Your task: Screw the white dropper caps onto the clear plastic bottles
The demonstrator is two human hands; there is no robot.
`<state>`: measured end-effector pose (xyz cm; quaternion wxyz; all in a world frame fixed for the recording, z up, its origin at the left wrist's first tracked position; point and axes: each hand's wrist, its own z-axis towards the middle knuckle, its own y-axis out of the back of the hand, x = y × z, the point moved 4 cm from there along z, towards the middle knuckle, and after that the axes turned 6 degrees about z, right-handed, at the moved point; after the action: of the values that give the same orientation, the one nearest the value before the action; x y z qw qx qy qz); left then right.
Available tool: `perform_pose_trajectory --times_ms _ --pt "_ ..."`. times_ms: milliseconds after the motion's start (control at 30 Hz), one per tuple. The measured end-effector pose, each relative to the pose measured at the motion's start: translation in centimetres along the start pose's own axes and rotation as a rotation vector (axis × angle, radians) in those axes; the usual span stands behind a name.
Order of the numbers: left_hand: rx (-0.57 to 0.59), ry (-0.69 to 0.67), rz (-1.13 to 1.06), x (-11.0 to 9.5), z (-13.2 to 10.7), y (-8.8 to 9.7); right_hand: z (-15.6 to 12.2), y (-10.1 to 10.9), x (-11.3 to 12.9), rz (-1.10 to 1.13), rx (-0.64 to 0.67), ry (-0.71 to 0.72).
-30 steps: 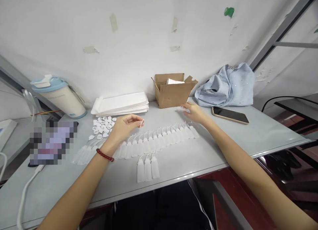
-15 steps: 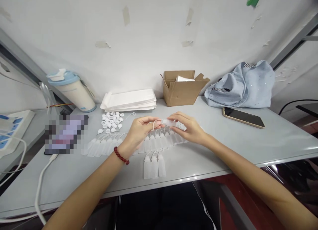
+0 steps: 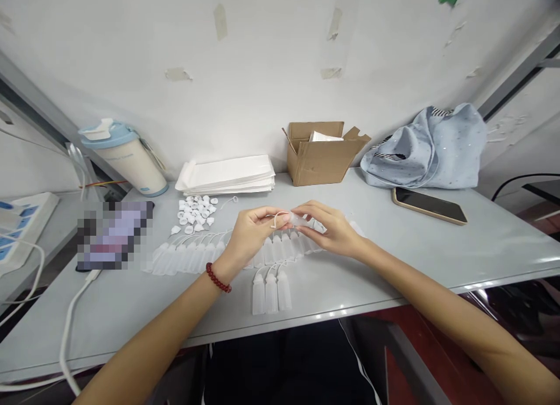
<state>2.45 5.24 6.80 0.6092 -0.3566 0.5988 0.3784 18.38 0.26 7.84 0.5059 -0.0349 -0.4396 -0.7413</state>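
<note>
My left hand [image 3: 251, 233] and my right hand [image 3: 329, 229] meet above the grey table [image 3: 394, 259]. The right hand's fingers pinch a small translucent plastic bottle [image 3: 305, 220] lying sideways. The left hand's fingertips pinch a small white tethered cap [image 3: 277, 219] at the bottle's mouth. Below the hands a long row of the same small bottles [image 3: 210, 253] lies flat on the table. Three more bottles [image 3: 271, 291] lie side by side nearer the front edge. A heap of small white caps [image 3: 196, 212] sits to the left.
At the back stand a stack of white bags [image 3: 227, 174], an open cardboard box [image 3: 321, 157], a blue-lidded cup [image 3: 120, 157] and a light blue cloth bag [image 3: 431, 148]. A phone [image 3: 429, 205] lies at the right, a blurred phone with a white cable [image 3: 70, 329] at the left.
My right hand came back from near the cardboard box with a bottle and met my left hand over the row. Since half a second ago the hands have barely moved.
</note>
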Motion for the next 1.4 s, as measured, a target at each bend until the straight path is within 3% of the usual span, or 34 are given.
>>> perform_pose_trajectory --times_ms 400,600,767,867,1067,1167,1400 --pt "-0.026 -0.101 0.164 -0.4 -0.1 0.0 -0.4 -0.5 -0.1 0.003 -0.011 -0.007" --pt "0.058 -0.103 0.186 -0.2 0.1 -0.1 -0.6 -0.8 0.0 -0.001 0.002 -0.001" --pt "0.057 -0.129 0.204 -0.3 -0.1 -0.2 -0.6 -1.0 -0.1 0.031 -0.014 -0.029" --pt "0.037 -0.144 0.206 -0.6 -0.3 -0.3 -0.5 -0.9 0.0 0.175 -0.051 -0.125" --pt "-0.014 -0.208 0.262 -0.8 -0.6 -0.3 -0.2 -1.1 -0.4 0.845 -0.053 -0.466" --pt "-0.029 -0.341 0.347 -1.0 -0.7 -0.3 -0.1 -1.1 -0.8 1.011 -0.036 -0.523" --pt "-0.167 -0.893 0.799 -3.0 -2.0 -0.6 -0.4 -1.5 -1.3 1.241 0.024 -0.652"
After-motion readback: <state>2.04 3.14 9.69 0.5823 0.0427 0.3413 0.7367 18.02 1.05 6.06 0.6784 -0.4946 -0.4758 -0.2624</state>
